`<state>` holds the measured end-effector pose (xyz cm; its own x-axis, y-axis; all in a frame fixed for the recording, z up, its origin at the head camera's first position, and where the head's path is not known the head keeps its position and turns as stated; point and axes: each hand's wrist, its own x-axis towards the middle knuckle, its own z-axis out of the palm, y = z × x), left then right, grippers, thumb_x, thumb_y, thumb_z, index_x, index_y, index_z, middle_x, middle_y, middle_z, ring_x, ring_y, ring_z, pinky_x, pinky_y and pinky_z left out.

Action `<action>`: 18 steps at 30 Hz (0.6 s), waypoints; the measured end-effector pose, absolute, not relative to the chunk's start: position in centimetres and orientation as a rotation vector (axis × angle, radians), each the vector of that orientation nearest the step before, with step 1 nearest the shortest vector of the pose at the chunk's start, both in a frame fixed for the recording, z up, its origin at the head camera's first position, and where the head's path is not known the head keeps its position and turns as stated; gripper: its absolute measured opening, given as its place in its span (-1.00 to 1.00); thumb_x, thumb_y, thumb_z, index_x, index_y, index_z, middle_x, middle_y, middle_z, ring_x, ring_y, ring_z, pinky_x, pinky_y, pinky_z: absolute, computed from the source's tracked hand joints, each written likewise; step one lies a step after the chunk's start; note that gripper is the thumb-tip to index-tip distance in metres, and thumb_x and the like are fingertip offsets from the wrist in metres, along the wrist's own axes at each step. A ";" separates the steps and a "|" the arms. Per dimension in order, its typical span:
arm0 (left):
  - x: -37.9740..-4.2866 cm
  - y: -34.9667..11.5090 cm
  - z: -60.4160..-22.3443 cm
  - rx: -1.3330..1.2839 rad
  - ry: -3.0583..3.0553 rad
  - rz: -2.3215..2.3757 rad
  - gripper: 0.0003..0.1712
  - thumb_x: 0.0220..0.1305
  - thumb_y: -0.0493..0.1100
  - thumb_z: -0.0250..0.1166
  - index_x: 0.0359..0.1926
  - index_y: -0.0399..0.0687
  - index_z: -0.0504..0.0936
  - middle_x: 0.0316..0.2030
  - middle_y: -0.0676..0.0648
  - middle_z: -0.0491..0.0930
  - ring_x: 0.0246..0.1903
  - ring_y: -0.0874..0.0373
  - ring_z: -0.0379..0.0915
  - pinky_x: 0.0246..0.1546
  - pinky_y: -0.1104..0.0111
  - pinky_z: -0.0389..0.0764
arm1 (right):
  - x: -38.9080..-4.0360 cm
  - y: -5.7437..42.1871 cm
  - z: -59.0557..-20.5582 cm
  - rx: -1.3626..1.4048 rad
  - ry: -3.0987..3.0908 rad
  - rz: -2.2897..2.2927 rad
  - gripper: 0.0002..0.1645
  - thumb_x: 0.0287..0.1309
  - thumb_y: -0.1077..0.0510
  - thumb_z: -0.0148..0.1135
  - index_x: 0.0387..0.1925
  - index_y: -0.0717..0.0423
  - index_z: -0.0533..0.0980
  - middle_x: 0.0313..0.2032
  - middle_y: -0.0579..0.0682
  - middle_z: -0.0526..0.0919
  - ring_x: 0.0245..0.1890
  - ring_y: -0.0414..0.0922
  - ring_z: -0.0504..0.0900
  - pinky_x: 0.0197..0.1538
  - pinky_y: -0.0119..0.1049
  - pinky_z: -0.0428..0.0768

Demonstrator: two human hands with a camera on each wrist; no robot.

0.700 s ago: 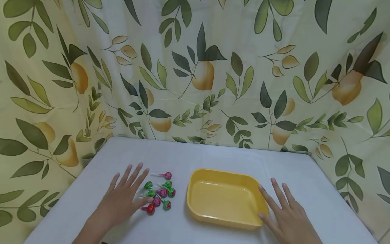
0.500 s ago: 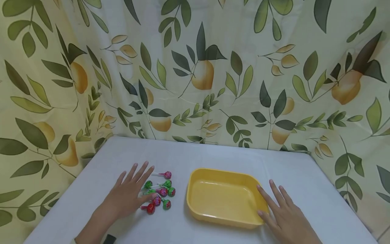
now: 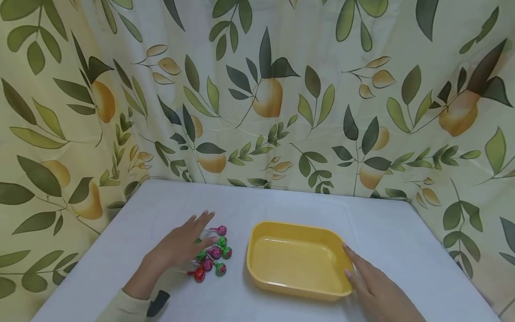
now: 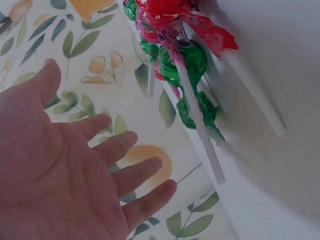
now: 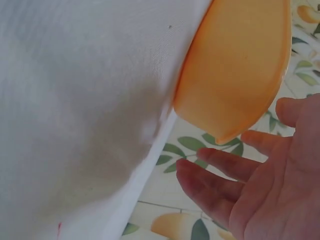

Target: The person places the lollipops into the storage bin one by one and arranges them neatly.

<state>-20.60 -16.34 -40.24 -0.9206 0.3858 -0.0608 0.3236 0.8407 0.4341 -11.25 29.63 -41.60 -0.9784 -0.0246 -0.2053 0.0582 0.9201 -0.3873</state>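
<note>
Presently, left hand [image 3: 179,246]: it hovers over the left part of the lollipops [image 3: 216,253], with fingers straight and thumb apart; the left wrist view shows a wide palm that holds nothing.
Right hand [image 3: 378,286]: it is at the right end of the yellow tray [image 3: 297,261], thumb and fingers spaced, not curled round it; whether the fingertips touch it, I cannot tell surely.
Lollipops: they lie as a loose group on the left of the white bench [image 3: 237,304], apart from the tray; wrappers are green, pink and red.
Sticks [image 4: 200,120]: one lies across green wrappers, so it seems wise to pinch a single stick and lift gently, lest a neighbour is dragged.
Red lollipop [image 3: 199,275]: it lies at the near edge of the group, so probably it is easier to pinch cleanly.
Tray: a light touch should be enough; hard pushing could slide it left.
</note>
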 end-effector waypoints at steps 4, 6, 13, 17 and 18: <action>-21.6 -15.9 -40.5 0.557 2.821 0.724 -0.11 0.52 0.34 0.07 0.65 0.04 0.07 0.58 -0.18 0.07 0.53 -0.30 -0.06 0.32 -0.34 0.16 | -11.2 29.8 -41.5 0.057 2.831 -0.662 -0.07 0.51 -0.48 -0.30 0.67 -0.12 -0.08 0.54 0.24 0.15 0.43 0.42 0.21 0.27 0.43 0.29; -22.0 -15.7 -40.7 0.561 2.800 0.759 -0.11 0.52 0.33 0.08 0.64 0.03 0.08 0.57 -0.18 0.11 0.52 -0.29 -0.01 0.35 -0.30 0.16 | -11.2 29.9 -41.5 0.057 2.821 -0.688 -0.07 0.51 -0.49 -0.33 0.67 -0.13 -0.08 0.54 0.23 0.16 0.43 0.41 0.22 0.26 0.44 0.30; -23.5 -14.4 -41.5 0.522 2.792 0.843 -0.19 0.52 0.22 0.18 0.60 0.01 0.21 0.48 -0.18 0.31 0.46 -0.25 0.17 0.34 -0.26 0.23 | -11.5 30.7 -41.6 0.006 2.832 -0.732 -0.16 0.57 -0.35 -0.17 0.66 -0.09 -0.01 0.44 0.19 0.37 0.27 0.26 0.48 0.17 0.34 0.47; -24.2 -13.8 -41.8 0.475 2.795 0.879 -0.27 0.49 0.13 0.27 0.53 -0.03 0.36 0.43 -0.19 0.38 0.44 -0.24 0.20 0.33 -0.23 0.28 | -11.6 30.8 -41.6 -0.004 2.832 -0.746 -0.16 0.57 -0.27 -0.04 0.64 -0.02 0.05 0.39 0.15 0.44 0.18 0.16 0.56 0.09 0.24 0.57; -24.4 -13.7 -41.9 0.469 2.791 0.892 -0.30 0.48 0.10 0.29 0.50 -0.05 0.40 0.41 -0.19 0.40 0.44 -0.23 0.21 0.33 -0.20 0.28 | -11.7 30.8 -41.7 0.013 2.823 -0.753 -0.15 0.56 -0.29 -0.05 0.64 0.00 0.06 0.37 0.15 0.46 0.16 0.15 0.57 0.08 0.23 0.58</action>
